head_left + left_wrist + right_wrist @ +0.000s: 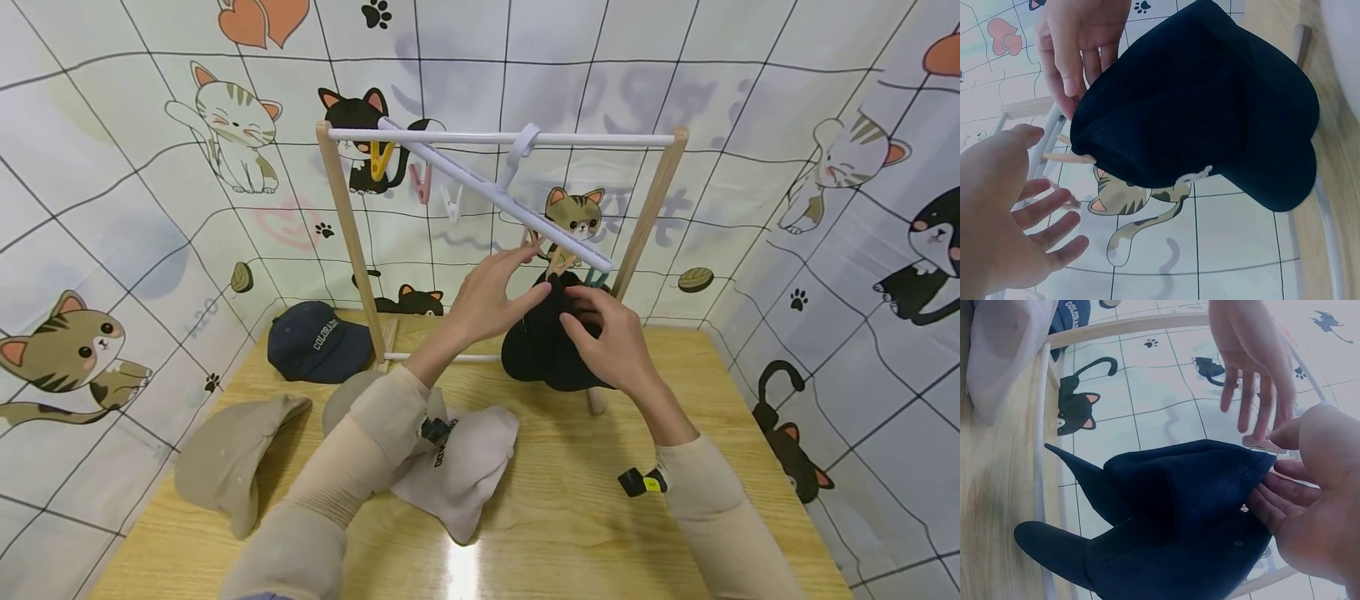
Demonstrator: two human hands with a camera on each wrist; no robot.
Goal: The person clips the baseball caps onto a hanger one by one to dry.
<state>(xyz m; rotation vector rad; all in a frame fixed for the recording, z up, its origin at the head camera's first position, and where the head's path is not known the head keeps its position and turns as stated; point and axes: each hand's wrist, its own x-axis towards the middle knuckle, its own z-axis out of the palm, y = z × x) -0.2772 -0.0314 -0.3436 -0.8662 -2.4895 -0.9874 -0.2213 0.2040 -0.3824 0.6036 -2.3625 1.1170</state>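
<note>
A black cap (pixel 547 342) hangs brim down from a beige clothespin (pixel 561 260) near the low right end of a slanted white hanger bar (pixel 495 196). My right hand (pixel 615 342) is at the cap's upper right side. In the right wrist view its fingers (pixel 1275 500) touch the cap's top edge, while the thumb stands away. To the left of the clothespin, my left hand (pixel 487 292) has its fingers spread and holds nothing. The left wrist view shows this hand (pixel 1016 212) apart from the cap (pixel 1166 106), palm towards the clip.
The hanger hooks over a wood-and-white rack (pixel 652 217). Yellow (pixel 381 160), pink (pixel 421 183), white (pixel 452 204) and teal (pixel 596 277) clips hang from its bar. On the table lie a navy cap (pixel 315 342), an olive-beige cap (pixel 225 454) and a pale cap (pixel 468 467).
</note>
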